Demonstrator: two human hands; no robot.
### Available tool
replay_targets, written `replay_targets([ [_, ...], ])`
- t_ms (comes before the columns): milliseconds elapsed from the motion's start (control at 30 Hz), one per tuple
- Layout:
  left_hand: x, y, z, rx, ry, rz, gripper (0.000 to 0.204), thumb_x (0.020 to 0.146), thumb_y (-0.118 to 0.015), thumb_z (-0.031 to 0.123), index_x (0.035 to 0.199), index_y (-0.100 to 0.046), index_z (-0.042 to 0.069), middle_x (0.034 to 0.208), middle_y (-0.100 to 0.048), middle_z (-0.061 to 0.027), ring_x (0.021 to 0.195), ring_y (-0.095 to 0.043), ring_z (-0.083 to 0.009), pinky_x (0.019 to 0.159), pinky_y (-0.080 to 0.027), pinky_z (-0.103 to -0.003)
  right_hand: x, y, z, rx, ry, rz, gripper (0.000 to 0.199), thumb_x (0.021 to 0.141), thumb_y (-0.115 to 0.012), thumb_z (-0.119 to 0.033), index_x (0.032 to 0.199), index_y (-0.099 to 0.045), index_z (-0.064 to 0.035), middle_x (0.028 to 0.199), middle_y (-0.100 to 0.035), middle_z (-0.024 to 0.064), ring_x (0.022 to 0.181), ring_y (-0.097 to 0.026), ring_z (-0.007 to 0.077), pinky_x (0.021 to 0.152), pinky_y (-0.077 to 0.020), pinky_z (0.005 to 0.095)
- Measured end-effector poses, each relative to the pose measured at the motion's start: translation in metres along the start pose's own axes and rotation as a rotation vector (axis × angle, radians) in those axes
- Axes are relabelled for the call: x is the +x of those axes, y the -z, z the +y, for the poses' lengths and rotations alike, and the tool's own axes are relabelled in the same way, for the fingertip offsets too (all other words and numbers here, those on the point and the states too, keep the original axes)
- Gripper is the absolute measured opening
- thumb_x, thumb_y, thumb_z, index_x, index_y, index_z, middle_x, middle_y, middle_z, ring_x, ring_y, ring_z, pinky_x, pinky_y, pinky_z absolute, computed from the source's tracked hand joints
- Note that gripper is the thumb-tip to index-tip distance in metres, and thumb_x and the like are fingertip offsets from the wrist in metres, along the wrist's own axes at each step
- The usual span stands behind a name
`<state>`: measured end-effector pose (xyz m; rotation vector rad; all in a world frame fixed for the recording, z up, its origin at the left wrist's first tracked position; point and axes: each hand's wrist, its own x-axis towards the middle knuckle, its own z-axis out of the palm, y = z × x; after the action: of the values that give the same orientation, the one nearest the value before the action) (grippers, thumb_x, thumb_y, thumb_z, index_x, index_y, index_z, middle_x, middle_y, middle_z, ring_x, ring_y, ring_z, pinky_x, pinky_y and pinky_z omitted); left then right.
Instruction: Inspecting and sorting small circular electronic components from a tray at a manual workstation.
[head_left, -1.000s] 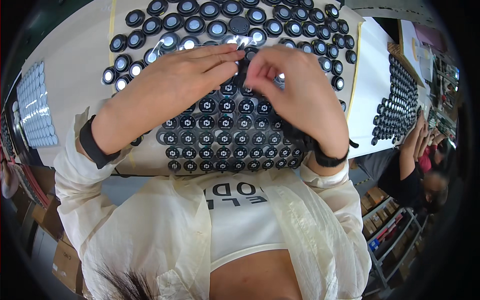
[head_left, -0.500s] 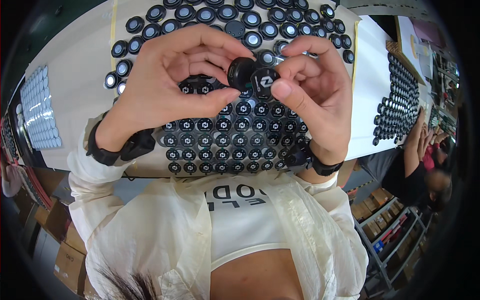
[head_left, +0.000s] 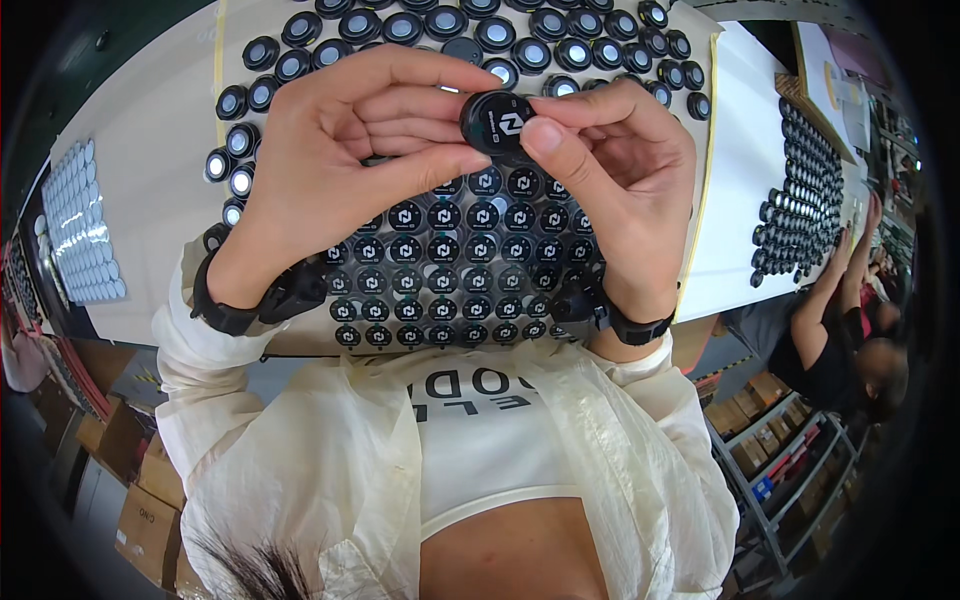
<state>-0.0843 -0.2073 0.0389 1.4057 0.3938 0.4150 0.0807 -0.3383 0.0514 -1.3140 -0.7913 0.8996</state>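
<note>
Above the near rows, my left hand pinches a small black round device by its side between thumb and fingers. A thin black disc with a white mark lies over the face of that device. The thumb and index finger of my right hand press on the disc's right edge. Whether the disc sits fully flush cannot be made out. Beneath both hands lie rows of black discs with white marks. Beyond them stand several black round devices with pale round centres.
A sheet of pale round stickers lies at the table's left. On a white surface to the right sits another group of black round devices. A co-worker in dark clothes reaches in there. Cardboard boxes and a metal rack stand below.
The disc, held tilted beside the device before, now lies over its face. My right hand has moved left toward my left hand. The co-worker's hands at the right have moved up.
</note>
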Motion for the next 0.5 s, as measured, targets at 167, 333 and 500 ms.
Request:
replay_targets([
  [167,-0.0008,-0.0008,0.0012,0.038,0.012,0.001,0.046,0.082,-0.07,-0.013,0.125,-0.057,-0.007,0.112,-0.07,-0.0174,0.101,-0.07,-0.0187,0.091,-0.058,-0.029,0.0009,-0.0004,0.0033,-0.08,0.023,0.023,0.013,0.083,-0.079,-0.004,0.093,-0.073,-0.0008,0.085,-0.072,0.0029,0.066,-0.053,0.002,0.061,-0.0412,0.0161],
  [333,-0.0012,-0.003,0.0,0.052,-0.007,0.025,0.044,0.082,-0.07,-0.012,0.124,-0.058,-0.007,0.11,-0.07,-0.0165,0.099,-0.07,-0.0178,0.09,-0.058,-0.028,-0.0011,-0.0022,0.0058,-0.103,0.034,0.048,0.013,0.082,-0.079,-0.005,0.093,-0.074,-0.0017,0.084,-0.072,0.0017,0.066,-0.052,0.0021,0.061,-0.0403,0.0167],
  [500,-0.003,-0.0088,-0.0041,0.078,-0.011,0.096,0.037,0.083,-0.073,-0.007,0.119,-0.064,-0.004,0.11,-0.071,-0.0132,0.097,-0.071,-0.0163,0.09,-0.058,-0.028,-0.0014,-0.0042,0.0061,-0.165,0.065,0.067,0.011,0.081,-0.08,-0.007,0.09,-0.076,-0.0024,0.081,-0.071,0.001,0.066,-0.053,0.0033,0.059,-0.0402,0.0186],
])
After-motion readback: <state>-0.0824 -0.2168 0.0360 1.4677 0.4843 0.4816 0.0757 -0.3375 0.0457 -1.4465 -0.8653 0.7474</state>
